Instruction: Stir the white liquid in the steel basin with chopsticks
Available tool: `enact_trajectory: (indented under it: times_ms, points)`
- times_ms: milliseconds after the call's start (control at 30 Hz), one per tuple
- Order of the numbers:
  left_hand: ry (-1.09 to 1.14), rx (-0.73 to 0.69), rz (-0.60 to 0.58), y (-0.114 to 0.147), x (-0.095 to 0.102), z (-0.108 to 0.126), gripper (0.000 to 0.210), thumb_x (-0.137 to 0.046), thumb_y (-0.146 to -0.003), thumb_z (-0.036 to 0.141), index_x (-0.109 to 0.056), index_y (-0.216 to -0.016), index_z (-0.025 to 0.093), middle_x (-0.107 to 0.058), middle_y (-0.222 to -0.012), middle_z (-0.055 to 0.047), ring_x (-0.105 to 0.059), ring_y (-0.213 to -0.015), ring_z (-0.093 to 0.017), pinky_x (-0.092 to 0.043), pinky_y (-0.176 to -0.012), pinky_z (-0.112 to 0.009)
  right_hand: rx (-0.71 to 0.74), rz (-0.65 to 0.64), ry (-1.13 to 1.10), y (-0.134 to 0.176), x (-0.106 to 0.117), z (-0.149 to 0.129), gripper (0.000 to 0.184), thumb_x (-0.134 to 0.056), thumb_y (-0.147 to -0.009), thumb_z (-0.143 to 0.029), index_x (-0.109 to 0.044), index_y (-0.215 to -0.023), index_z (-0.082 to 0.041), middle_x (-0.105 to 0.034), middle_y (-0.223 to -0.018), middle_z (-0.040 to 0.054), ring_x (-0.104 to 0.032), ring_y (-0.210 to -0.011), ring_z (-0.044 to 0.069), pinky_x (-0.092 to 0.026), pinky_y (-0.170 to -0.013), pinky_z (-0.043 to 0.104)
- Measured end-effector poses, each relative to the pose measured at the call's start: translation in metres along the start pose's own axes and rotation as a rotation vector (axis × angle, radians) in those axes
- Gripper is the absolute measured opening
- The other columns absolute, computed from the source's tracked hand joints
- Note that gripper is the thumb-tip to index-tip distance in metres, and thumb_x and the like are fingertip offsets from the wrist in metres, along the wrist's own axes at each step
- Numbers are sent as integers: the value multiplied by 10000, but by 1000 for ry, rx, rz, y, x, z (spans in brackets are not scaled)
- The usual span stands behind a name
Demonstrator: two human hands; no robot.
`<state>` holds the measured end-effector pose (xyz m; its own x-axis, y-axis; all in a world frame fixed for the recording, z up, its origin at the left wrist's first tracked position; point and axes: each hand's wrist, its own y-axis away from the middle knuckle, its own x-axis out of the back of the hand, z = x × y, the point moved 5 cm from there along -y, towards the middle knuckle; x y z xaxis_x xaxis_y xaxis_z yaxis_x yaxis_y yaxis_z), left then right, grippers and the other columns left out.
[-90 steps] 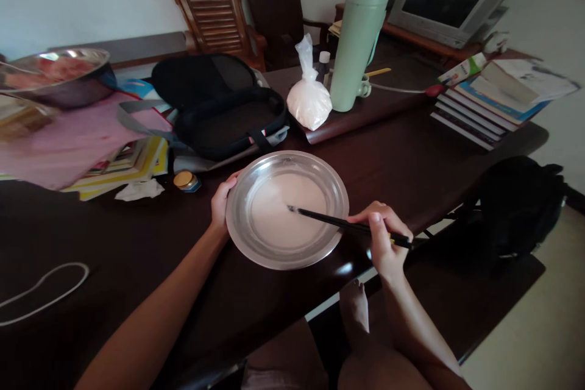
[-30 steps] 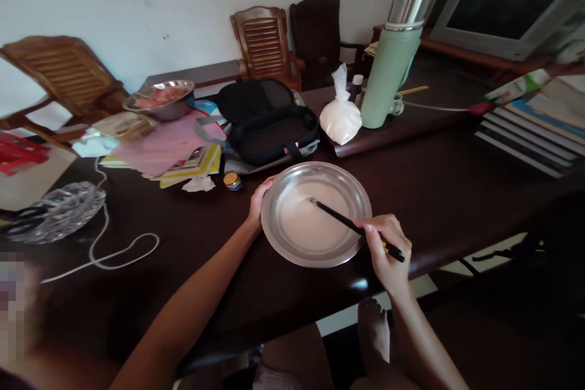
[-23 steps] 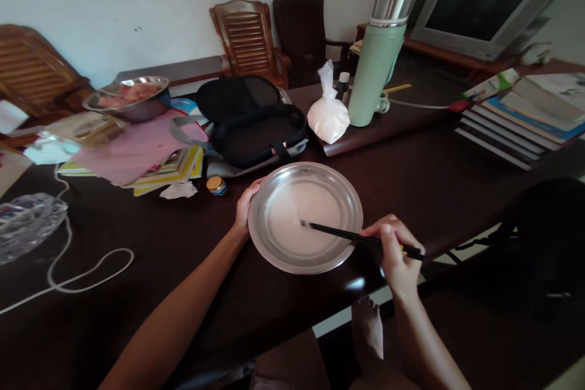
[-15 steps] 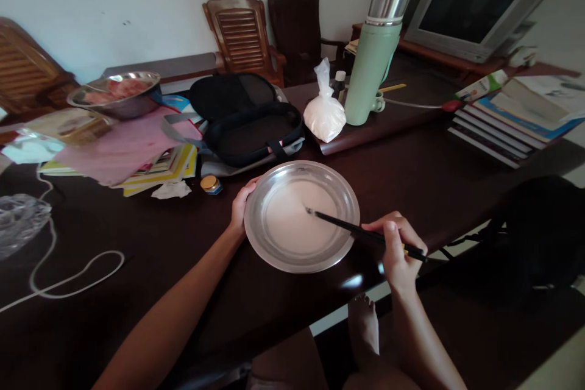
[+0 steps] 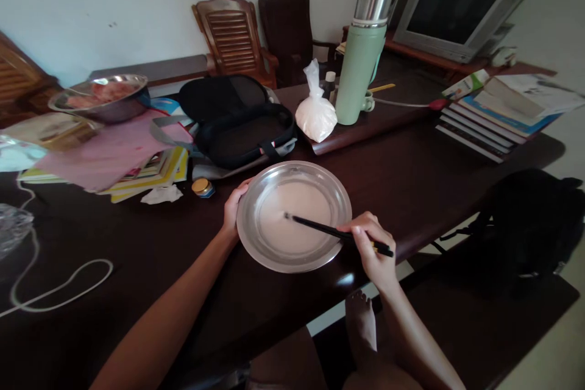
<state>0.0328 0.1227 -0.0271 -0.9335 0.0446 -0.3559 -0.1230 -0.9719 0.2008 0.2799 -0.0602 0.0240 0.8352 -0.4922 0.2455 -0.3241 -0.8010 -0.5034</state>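
Pale wall point(image 5: 150, 6) and wooden chairs point(image 5: 231, 30) back a dark, glossy worktop point(image 5: 393, 177). Close to its near edge is a metal bowl point(image 5: 292, 263), and from here I can make out a shallow pool of milky liquid point(image 5: 292, 237) inside. Black chopsticks point(image 5: 320, 226), lying close together, slant over the bowl's right side; their tips are left of its middle, in the liquid or just above it, too blurred to tell. Their long axis runs from the right hand point(image 5: 375, 259) leftward and slightly away from the worktop's near edge, so the bowl lies left of that hand. It pinches the chopsticks near the upper end, thumb on top; whether a finger brushes the rim, I can't tell. The left hand point(image 5: 233, 207) is curled against the bowl's left side, some fingers hidden. Just left of it sits a gold-lidded jar point(image 5: 202, 187); beyond the bowl are an open black case point(image 5: 242, 128), a tied bag point(image 5: 316, 117) of something white and a green flask point(image 5: 359, 76). Against half a second ago, the tips have crossed from right of the bowl's middle to left, and the right hand is nearer the rim.
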Motion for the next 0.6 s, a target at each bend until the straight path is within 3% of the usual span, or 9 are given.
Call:
enact_trajectory:
  times_ms: [67,200,367,533,600]
  points:
    - [10,1,-4,-1,0,0,250,-627,-707,322,-740,-892,199,-735,-967,-18,-630,-995,-257,-469,-898,-326,20,18,29,0,1,0,234,-529,-950,-216,-712,-805,-235,-699,-748,6,-587,-711,179,-408,-707,356]
    - [10,-6,-25,-3,0,-1,247,-621,-692,329,-725,-877,201,-726,-945,-22,-634,-969,-253,-474,-873,-328,-80,182,-96,2,11,6,301,-469,-982,-243,-685,-772,-236,-673,-695,0,-559,-660,173,-409,-640,333]
    - [-43,-8,-38,-2,-1,1,282,-614,-697,367,-707,-906,203,-726,-948,-30,-635,-991,-271,-477,-870,-343,-16,-21,-2,0,-1,1,231,-535,-950,-226,-712,-803,-241,-695,-748,1,-577,-713,176,-406,-715,351]
    - [-21,-11,-14,-1,-2,1,262,-624,-680,352,-725,-871,204,-728,-925,-16,-642,-951,-251,-486,-861,-329,-67,197,-52,3,14,4,281,-493,-972,-236,-690,-771,-230,-670,-708,0,-561,-664,167,-406,-645,325]
    - [-19,-3,-19,0,-3,1,263,-627,-678,353,-728,-871,206,-730,-931,-14,-640,-971,-254,-485,-871,-328,-80,163,-97,3,11,4,306,-476,-979,-239,-684,-756,-229,-665,-688,-4,-561,-650,165,-409,-642,325]
